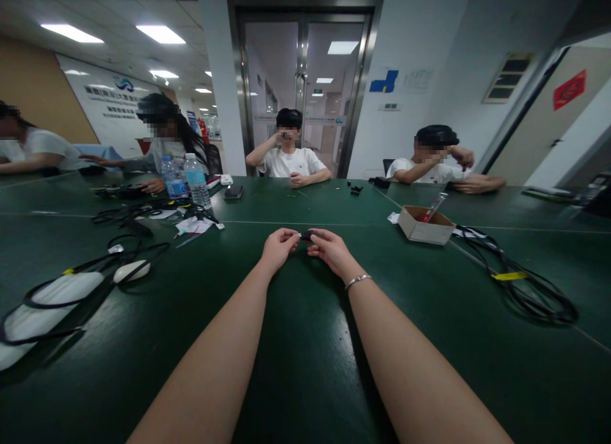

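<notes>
Over the green surface point(305, 361): a small black object point(307, 236) is held.
Left hand point(280, 249): its left end is pinched.
Right hand point(330, 250): its right end is gripped.

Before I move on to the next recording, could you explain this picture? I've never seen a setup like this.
There is no machine here. One camera, worn on a person's head, looks forward and down, so the two bare arms reaching in are the wearer's own. The left hand and right hand meet over a dark green table, pinching a small black object between their fingertips; it is too small to identify.

On the left lie a long white object crossed by black cable and, farther back, two clear plastic bottles. On the right are an open, pale, angular box and a coiled black cable with a yellow band. Four other people sit around the table.
</notes>
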`<action>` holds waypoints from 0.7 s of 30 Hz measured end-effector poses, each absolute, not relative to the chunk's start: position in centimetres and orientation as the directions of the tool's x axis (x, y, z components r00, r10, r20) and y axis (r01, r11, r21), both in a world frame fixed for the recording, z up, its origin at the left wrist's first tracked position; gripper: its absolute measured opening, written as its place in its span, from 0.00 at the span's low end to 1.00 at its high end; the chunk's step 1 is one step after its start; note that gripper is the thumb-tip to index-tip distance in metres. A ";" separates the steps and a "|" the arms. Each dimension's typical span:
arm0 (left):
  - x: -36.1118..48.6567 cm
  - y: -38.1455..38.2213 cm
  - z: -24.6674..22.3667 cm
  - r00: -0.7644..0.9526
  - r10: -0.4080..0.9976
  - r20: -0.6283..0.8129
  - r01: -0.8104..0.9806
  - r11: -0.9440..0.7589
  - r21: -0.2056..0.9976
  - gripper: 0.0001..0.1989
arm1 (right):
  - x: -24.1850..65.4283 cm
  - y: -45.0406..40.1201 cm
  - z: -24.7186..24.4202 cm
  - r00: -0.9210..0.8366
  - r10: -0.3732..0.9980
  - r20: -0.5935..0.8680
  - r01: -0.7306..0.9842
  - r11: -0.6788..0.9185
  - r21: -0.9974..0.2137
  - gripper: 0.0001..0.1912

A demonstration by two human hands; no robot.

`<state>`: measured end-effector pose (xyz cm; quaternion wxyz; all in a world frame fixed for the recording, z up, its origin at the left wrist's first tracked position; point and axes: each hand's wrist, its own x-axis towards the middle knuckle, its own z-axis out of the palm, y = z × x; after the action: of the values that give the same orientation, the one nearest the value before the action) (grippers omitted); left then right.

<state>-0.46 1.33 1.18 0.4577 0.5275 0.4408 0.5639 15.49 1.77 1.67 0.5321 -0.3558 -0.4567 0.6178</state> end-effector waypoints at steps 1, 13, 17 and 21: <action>-0.5 1.4 1.2 -0.028 0.982 0.187 -0.050 -0.188 0.981 0.15 | 15.5 1.8 1.7 -0.185 0.982 0.045 -0.327 -0.018 -0.945 0.09; -0.5 1.4 1.3 -0.035 0.987 0.156 -0.019 -0.157 0.987 0.09 | 15.7 1.8 1.6 -0.226 0.972 0.058 -0.313 -0.016 -0.950 0.10; -0.5 1.6 1.2 -0.052 0.985 0.164 0.050 -0.162 0.986 0.12 | 15.7 1.9 1.4 -0.231 0.970 0.070 -0.314 -0.006 -0.949 0.09; -0.6 1.7 1.0 -0.051 0.982 0.179 0.154 -0.170 0.973 0.15 | 15.8 2.0 1.3 -0.238 0.969 0.070 -0.308 -0.007 -0.951 0.09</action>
<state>-0.59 1.67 1.01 0.3989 0.5618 0.5059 0.5189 15.79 1.97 1.26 0.5136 -0.3424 -0.4826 0.6213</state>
